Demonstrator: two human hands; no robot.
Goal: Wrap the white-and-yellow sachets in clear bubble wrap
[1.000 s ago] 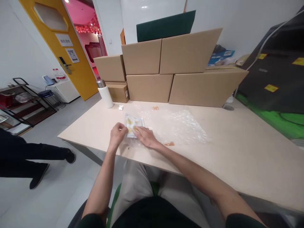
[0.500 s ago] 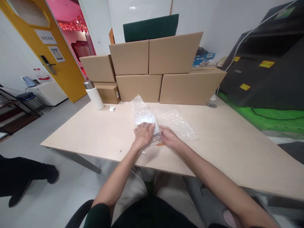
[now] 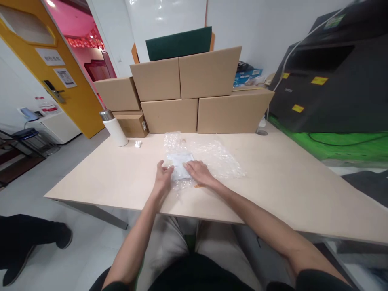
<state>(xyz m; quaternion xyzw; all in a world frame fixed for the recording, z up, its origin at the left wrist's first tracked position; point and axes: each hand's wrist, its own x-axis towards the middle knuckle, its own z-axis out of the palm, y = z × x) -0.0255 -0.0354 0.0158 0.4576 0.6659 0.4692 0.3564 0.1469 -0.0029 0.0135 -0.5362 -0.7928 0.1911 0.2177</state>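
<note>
A white rectangular packet (image 3: 179,167) lies on bubble wrap (image 3: 220,159) spread over the table. My left hand (image 3: 164,174) is at the packet's left edge, fingers apart, with the thumb near the edge. Resting on the packet's right part is my right hand (image 3: 198,171), its fingers laid flat. A small orange piece (image 3: 198,186) shows beneath my right hand. The packet's writing or contents cannot be made out.
Cardboard boxes (image 3: 168,116) are stacked along the back, a dark green box (image 3: 178,43) on top. A white bottle (image 3: 114,128) and crumpled tissue (image 3: 138,144) stand back left. A black machine (image 3: 321,89) is at right; a person's legs (image 3: 33,234) at left.
The packet now lies flatter and faces up. My left hand has moved from on top of it to its left edge, and my right hand has moved from its edge onto it.
</note>
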